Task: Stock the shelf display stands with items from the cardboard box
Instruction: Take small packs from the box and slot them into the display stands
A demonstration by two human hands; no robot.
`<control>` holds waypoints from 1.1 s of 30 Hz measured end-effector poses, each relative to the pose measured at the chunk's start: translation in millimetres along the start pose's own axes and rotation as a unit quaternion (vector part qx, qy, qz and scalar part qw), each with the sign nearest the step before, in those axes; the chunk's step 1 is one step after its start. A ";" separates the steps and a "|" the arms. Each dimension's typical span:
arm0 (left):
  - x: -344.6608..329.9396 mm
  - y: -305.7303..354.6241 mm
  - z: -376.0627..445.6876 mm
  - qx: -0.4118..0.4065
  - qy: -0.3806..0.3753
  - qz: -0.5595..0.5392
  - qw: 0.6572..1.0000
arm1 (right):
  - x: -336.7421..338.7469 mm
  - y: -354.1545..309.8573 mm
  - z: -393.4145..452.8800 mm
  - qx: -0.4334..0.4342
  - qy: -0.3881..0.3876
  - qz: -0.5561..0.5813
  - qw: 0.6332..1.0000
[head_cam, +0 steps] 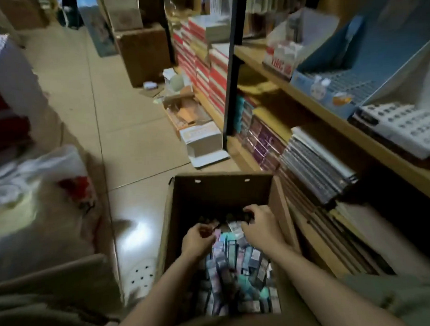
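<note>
An open cardboard box (217,187) stands on the floor below me, filled with several small packaged items (235,266) in pink, teal and grey. Both my hands are inside it. My left hand (196,239) has its fingers curled down onto the packets at the far end of the pile. My right hand (258,223) curls over packets beside it; what each hand holds is hidden in shadow. On the shelf at upper right stand a blue display stand (354,80) with rows of holes and a white display stand (401,128).
A wooden shelf unit (305,95) with a black post (231,69) runs along the right, stacked with books and boxes. Small boxes and clutter lie on the tiled floor (122,132) ahead. A white plastic bag (35,184) sits to the left.
</note>
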State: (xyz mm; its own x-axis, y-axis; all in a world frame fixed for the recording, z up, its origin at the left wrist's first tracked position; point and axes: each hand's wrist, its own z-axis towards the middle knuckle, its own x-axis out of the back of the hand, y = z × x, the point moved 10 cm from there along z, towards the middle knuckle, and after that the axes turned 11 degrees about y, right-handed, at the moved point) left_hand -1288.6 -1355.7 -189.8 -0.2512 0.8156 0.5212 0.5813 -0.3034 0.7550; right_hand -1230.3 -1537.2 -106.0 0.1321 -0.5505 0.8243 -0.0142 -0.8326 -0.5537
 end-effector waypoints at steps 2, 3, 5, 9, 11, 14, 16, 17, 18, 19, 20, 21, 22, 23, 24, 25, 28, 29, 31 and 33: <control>-10.8 -44.4 -3.6 0.034 -0.005 0.043 0.998 | -5.0 13.7 -11.4 0.037 0.061 -0.108 0.992; -15.5 -61.5 -4.1 0.045 -0.004 0.057 0.997 | 2.7 17.3 -12.4 0.050 0.111 -0.147 0.982; -25.8 -81.8 -4.6 0.059 -0.009 0.070 0.996 | 20.9 36.4 -6.4 0.018 0.180 -0.182 0.966; -43.5 -98.7 -0.7 0.086 -0.018 0.060 0.994 | 16.3 90.0 7.7 -0.122 0.133 -0.117 0.977; -52.0 -101.7 3.1 0.087 -0.024 0.060 0.994 | 9.5 95.2 13.6 -0.118 0.115 -0.127 0.978; -61.4 -99.6 10.8 0.065 -0.029 0.077 0.994 | 5.6 97.9 27.2 -0.118 0.116 -0.111 0.980; -64.1 -94.7 16.1 0.051 -0.024 0.081 0.995 | 2.4 92.7 37.8 -0.114 0.119 -0.092 0.982; -64.0 -92.0 18.6 0.046 -0.018 0.082 0.995 | 0.8 88.2 44.8 -0.111 0.121 -0.080 0.983; -62.8 -90.0 20.8 0.042 -0.012 0.083 0.996 | -1.3 82.8 52.3 -0.102 0.122 -0.067 0.985; -60.6 -88.3 23.2 0.039 -0.006 0.083 0.996 | -4.0 77.0 60.1 -0.089 0.122 -0.053 0.987; -57.6 -86.9 25.0 0.037 -0.003 0.084 0.996 | -6.6 71.7 67.7 -0.078 0.120 -0.035 0.989; -54.4 -85.7 26.0 0.035 -0.003 0.086 0.996 | -8.2 66.6 73.9 -0.069 0.115 -0.017 0.991; -50.8 -84.9 26.9 0.033 -0.004 0.085 0.996 | -7.6 59.8 76.1 -0.058 0.113 -0.001 0.992; -46.8 -84.3 28.0 0.032 -0.002 0.082 0.996 | -4.0 49.8 75.0 -0.035 0.125 0.000 0.992; -42.7 -84.3 28.9 0.031 0.002 0.082 0.996 | 0.7 35.9 71.0 0.009 0.150 -0.019 0.988; -39.6 -84.2 28.8 0.031 0.008 0.083 0.996 | 0.8 19.0 63.3 0.073 0.173 -0.046 0.981; -37.6 -83.9 24.5 0.029 0.019 0.073 0.997 | -43.9 -18.1 26.5 0.231 0.095 -0.082 0.965; -38.4 -83.4 22.8 0.026 0.021 0.070 0.997 | -66.3 -13.5 17.5 0.213 0.032 -0.073 0.974; -39.3 -84.7 21.8 0.022 0.026 0.079 0.996 | -101.8 13.4 9.0 0.102 -0.066 -0.028 0.992; -39.3 -89.8 24.2 0.028 0.032 0.100 0.994 | -123.0 37.2 5.3 0.009 -0.099 0.002 0.995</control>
State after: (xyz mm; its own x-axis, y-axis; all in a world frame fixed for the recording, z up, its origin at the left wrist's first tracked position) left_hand -1312.2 -1348.5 -287.8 -0.1741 0.7073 0.6852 0.6661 -0.4279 0.6109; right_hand -1241.9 -1500.1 -228.6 0.3252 -0.5290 0.7839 0.0025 -0.8284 -0.5601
